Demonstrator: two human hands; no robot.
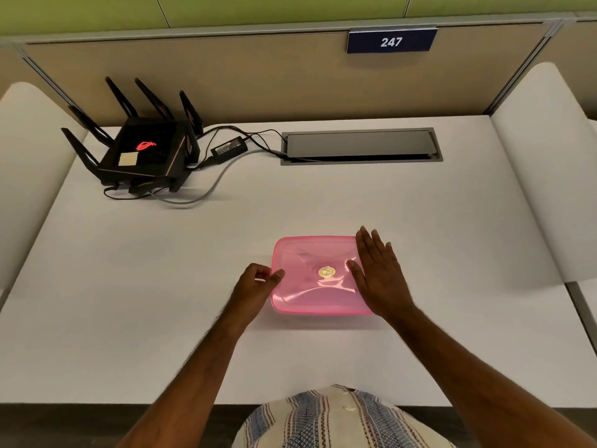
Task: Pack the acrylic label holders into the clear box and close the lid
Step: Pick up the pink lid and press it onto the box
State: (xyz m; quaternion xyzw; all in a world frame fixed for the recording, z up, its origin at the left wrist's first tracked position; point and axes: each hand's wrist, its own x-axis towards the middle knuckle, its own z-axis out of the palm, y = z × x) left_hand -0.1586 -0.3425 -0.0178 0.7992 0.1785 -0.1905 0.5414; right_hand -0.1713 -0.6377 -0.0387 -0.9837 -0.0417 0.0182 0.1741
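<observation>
Both hands (258, 282) (376, 270) at lid (310, 286) edges.

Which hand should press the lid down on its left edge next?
Left, probably. The left hand already pinches the lid's left edge, while the right hand lies flat on the right side.

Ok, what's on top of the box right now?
The pink lid covers the box, with a gold sticker at its centre. The right hand lies flat on it; the left hand pinches its left edge. The contents are not discernible through the lid.
</observation>
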